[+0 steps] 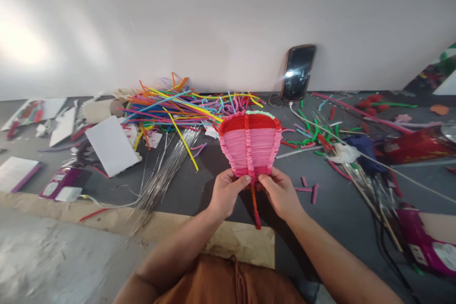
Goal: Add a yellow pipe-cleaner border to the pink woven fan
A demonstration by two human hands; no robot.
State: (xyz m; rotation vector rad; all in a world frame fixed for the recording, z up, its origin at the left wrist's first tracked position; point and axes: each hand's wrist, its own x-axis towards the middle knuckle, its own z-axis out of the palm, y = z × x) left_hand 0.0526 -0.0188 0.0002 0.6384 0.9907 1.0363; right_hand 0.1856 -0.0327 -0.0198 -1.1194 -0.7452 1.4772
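Between my hands is a fan-shaped pipe-cleaner piece (233,146), pink with a red band near its top and a partly pale green upper edge. A ribbed strip runs down its middle and ends in an orange-red stem (255,204) that hangs below. My left hand (228,192) grips the lower left corner, thumb on the front beside the stem. At the lower right corner my right hand (280,193) pinches it the same way. The fingers behind the piece are hidden.
A heap of coloured pipe cleaners (171,104) lies at the back, with bare wires (166,171) in front. A phone (298,72) leans on the wall, its white cable (356,149) crossing rightward. A white box (112,146) lies left; a red can (416,145) lies right.
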